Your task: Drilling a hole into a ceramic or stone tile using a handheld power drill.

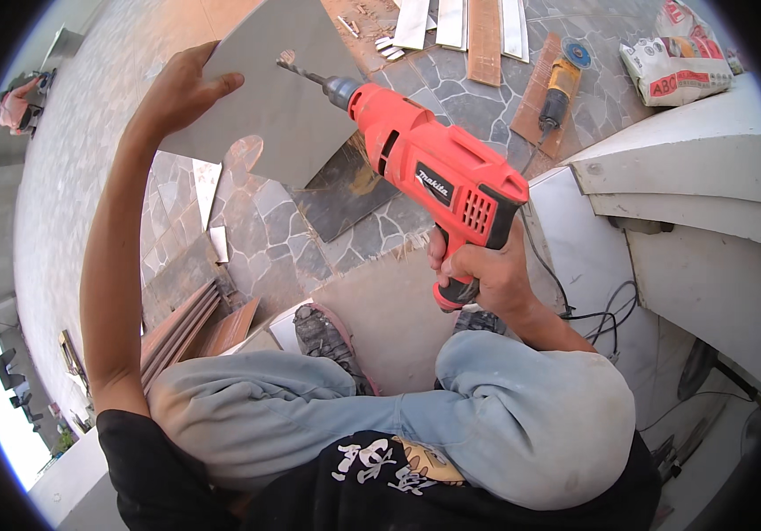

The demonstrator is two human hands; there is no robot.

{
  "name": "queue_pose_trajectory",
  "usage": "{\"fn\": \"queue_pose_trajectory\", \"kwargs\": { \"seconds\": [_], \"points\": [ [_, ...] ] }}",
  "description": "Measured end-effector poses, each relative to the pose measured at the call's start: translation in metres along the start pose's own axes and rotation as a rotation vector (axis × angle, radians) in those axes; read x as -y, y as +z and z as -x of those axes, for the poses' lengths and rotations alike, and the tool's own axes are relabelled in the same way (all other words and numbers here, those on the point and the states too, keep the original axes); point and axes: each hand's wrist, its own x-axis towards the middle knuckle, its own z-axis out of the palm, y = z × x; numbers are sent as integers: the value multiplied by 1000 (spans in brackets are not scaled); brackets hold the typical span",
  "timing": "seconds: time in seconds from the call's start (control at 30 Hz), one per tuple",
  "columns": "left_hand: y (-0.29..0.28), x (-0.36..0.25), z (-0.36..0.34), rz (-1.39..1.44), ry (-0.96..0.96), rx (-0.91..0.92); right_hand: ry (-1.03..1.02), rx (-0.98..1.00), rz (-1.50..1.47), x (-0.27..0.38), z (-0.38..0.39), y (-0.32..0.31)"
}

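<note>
My right hand point(497, 270) is wrapped round the handle of a red power drill point(424, 150), which points up and to the left. Its long bit point(308, 73) lies in front of a grey tile point(278, 119); whether the tip touches it I cannot tell. A small brownish spot shows at the tip. At the tile's upper left edge, my left hand point(184, 93) grips it, thumb on the face and the other fingers mostly hidden behind. The tile is held tilted above the stone-patterned floor.
An angle grinder point(563, 84) rests on a brown strip point(531, 97) at the upper right, near white and red bags point(677, 66). Brown tile strips point(181, 327) are stacked at the left. A dark slab point(345, 195) lies below the tile. Black cable point(606, 314) loops beside my right knee.
</note>
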Motion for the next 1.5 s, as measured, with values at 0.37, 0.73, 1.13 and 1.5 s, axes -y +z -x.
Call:
{"fn": "queue_pose_trajectory", "kwargs": {
  "seconds": [0.37,0.73,1.13,1.5],
  "points": [
    [0,4,-1,24,-8,12,-24,-4,33,-2,2,2],
    [2,2,-1,-22,-13,2,-27,-8,106,1,4,8],
    [3,15,-4,-25,26,6,-75,1,131,1,3,10],
    [2,6,-2,-11,6,22,-82,4,149,-2,0,9]
  ]
}}
